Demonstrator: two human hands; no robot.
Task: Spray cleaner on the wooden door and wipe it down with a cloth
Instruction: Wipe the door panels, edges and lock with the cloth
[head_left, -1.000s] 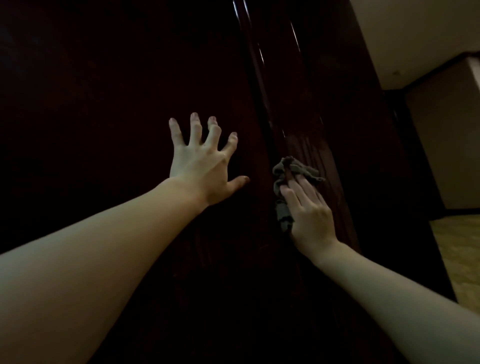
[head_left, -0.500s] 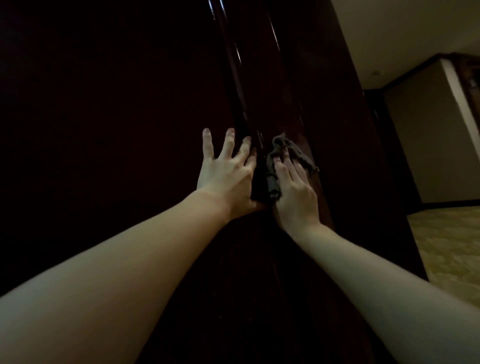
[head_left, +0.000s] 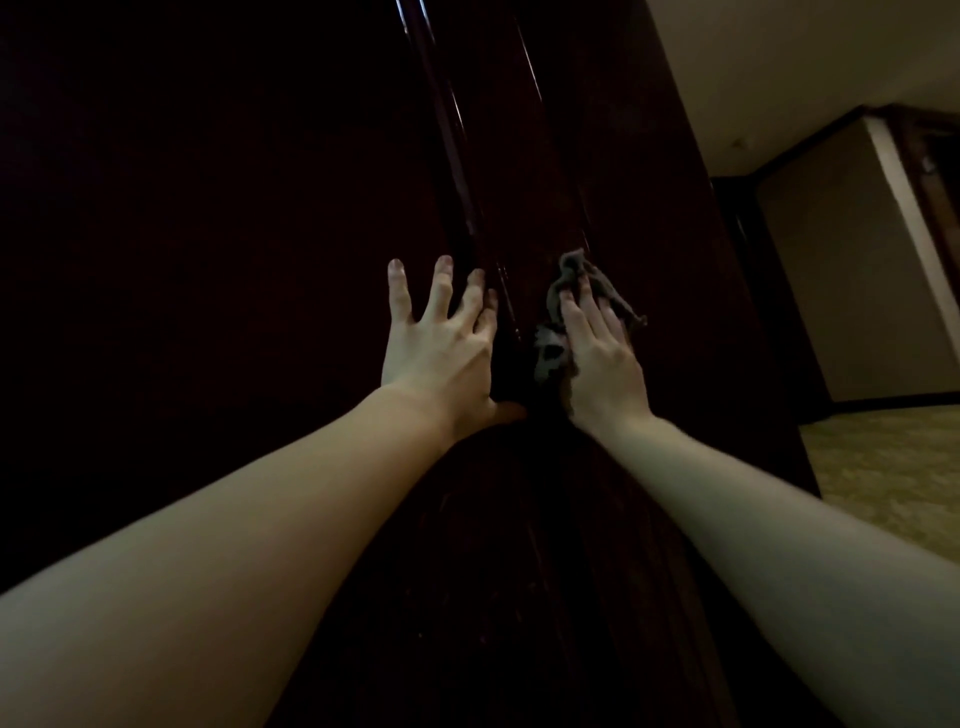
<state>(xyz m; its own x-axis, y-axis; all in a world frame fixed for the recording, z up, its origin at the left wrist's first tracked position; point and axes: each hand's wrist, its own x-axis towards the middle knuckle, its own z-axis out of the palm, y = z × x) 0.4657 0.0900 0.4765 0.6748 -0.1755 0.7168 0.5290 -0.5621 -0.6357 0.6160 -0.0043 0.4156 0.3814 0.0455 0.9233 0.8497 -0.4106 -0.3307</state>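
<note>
now — right hand (head_left: 602, 364) flat on cloth (head_left: 551, 347) against door (head_left: 545, 519)

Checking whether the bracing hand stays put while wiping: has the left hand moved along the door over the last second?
Yes. The left hand slid right across the door toward the glossy vertical ridge, closing most of its gap to the cloth.

Grey crumpled cloth (head_left: 551, 347) pressed flat against dark glossy wooden door (head_left: 524, 182).

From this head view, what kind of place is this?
Likely an indoor corridor or lobby of a hotel or apartment building, dimly lit. Cues: a tall dark wooden door, patterned carpet at right, and beige walls with dark trim leading off beyond it.
</note>
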